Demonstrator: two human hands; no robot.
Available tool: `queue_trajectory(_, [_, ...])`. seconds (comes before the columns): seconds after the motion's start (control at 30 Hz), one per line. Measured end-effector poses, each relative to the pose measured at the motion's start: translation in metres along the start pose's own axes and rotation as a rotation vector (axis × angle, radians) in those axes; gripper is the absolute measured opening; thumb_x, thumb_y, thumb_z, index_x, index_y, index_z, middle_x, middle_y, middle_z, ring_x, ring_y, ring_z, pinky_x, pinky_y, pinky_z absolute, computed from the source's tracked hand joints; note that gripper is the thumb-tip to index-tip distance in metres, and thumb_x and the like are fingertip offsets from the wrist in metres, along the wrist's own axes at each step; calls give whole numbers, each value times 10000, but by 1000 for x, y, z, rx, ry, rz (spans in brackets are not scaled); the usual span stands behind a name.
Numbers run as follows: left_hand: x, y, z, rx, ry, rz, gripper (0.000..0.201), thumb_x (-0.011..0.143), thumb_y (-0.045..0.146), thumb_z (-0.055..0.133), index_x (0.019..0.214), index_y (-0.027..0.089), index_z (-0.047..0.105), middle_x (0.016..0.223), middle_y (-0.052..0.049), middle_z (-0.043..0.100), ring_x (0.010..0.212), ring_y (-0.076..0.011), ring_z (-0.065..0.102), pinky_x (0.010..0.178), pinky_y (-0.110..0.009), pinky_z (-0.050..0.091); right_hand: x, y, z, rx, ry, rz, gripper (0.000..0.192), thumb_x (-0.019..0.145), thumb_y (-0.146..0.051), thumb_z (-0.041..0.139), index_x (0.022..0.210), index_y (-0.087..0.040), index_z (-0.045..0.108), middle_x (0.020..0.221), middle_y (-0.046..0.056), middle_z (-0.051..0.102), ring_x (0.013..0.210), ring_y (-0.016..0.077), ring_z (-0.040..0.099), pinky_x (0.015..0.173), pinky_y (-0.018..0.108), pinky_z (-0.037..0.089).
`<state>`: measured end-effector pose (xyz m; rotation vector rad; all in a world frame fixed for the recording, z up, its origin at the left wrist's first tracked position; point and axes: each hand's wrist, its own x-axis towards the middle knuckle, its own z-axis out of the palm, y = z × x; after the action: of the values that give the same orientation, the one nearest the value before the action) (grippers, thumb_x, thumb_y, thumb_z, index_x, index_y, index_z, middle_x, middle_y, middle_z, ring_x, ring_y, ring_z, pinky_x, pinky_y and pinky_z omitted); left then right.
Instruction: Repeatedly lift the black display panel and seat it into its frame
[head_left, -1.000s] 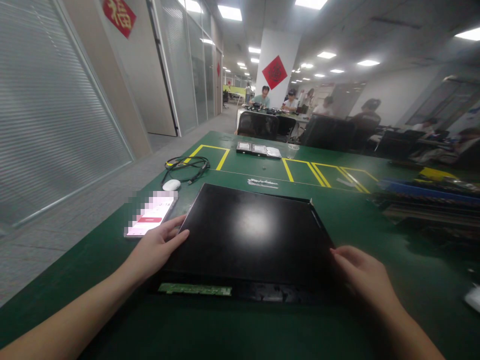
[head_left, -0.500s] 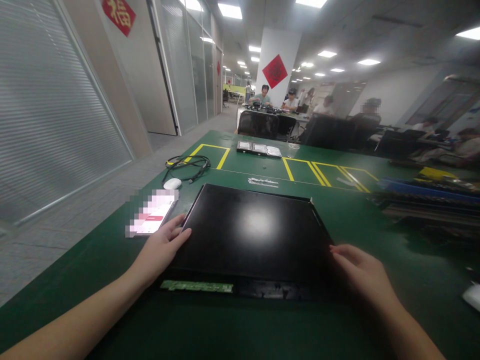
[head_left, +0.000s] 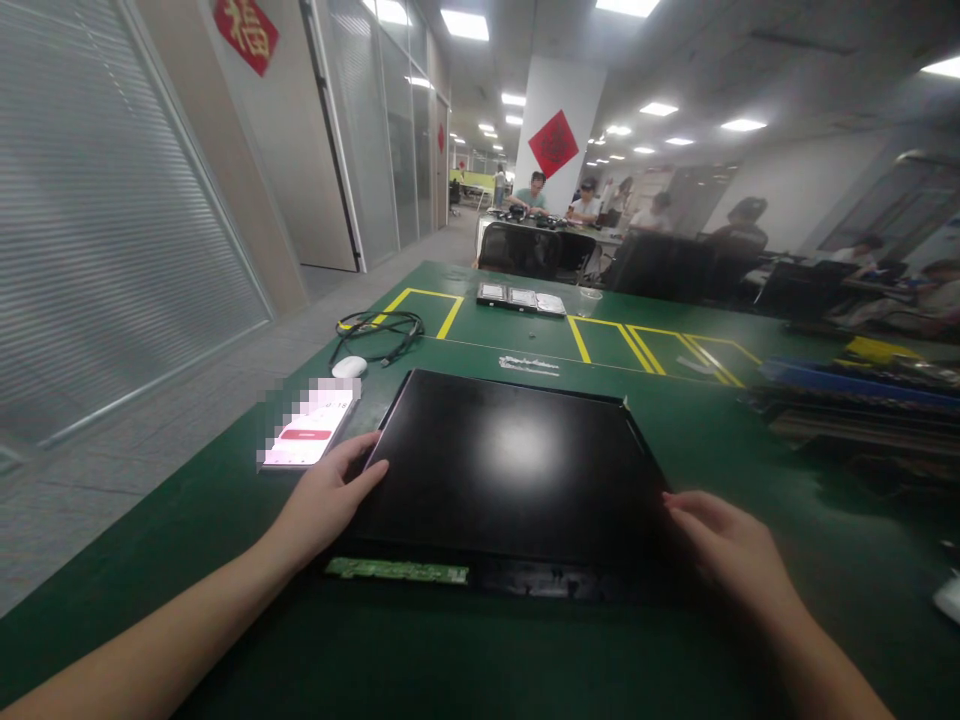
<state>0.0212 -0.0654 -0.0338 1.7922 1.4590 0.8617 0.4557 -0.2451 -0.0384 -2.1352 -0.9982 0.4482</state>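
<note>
A large black flat panel [head_left: 510, 460] lies on the green table [head_left: 712, 440] in front of me, with a light glare at its middle. A green circuit strip [head_left: 397, 571] runs along its near edge. My left hand [head_left: 322, 500] grips the panel's left edge near the front corner, fingers lying on top. On the opposite side my right hand [head_left: 724, 550] holds the right edge, fingers pointing inward.
A lit phone [head_left: 307, 435] lies just left of the panel, with a white mouse [head_left: 349, 366] and a coiled black cable [head_left: 379, 330] beyond. Flat drives [head_left: 521, 298] and a clear cup [head_left: 589, 297] sit far back. Stacked trays [head_left: 847, 400] fill the right. People sit at distant desks.
Hands and panel keep nearly the same pose; my left hand has slid slightly forward along the left edge. The view has shifted a little.
</note>
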Motion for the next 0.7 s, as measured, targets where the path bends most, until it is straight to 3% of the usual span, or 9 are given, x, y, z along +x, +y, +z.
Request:
queue_trajectory(0.13, [3, -9, 2, 116, 42, 87, 475, 785, 464, 625, 1132, 156, 729, 1554, -176, 468, 1438, -401, 383, 1159, -568, 300, 0, -1, -1, -28, 19, 1, 361, 674, -530, 661, 840, -236, 792, 913, 79, 797, 600, 237, 685, 473, 324, 514])
queue_trajectory(0.33, [4, -14, 4, 200, -6, 104, 496, 804, 433, 585, 1168, 122, 711, 1558, -213, 446, 1438, -416, 380, 1139, -594, 326, -1, -7, -3, -8, 23, 1, 353, 644, -549, 660, 779, -249, 786, 921, 78, 797, 762, 290, 729, 573, 347, 546])
queue_trajectory(0.57, [4, -12, 5, 236, -25, 93, 510, 818, 394, 562, 1202, 78, 679, 1564, -262, 395, 1454, -425, 346, 1142, -602, 313, 2, -3, -1, 13, 10, 22, 352, 642, -541, 675, 787, -240, 787, 864, 84, 795, 640, 263, 706, 489, 325, 507])
queue_trajectory(0.7, [-1, -10, 6, 235, -28, 123, 537, 854, 400, 541, 1311, 127, 615, 1587, -231, 359, 1470, -396, 326, 1135, -593, 325, 2, -3, 0, 38, 14, -28, 343, 641, -547, 678, 753, -238, 778, 889, 82, 798, 616, 248, 695, 499, 325, 518])
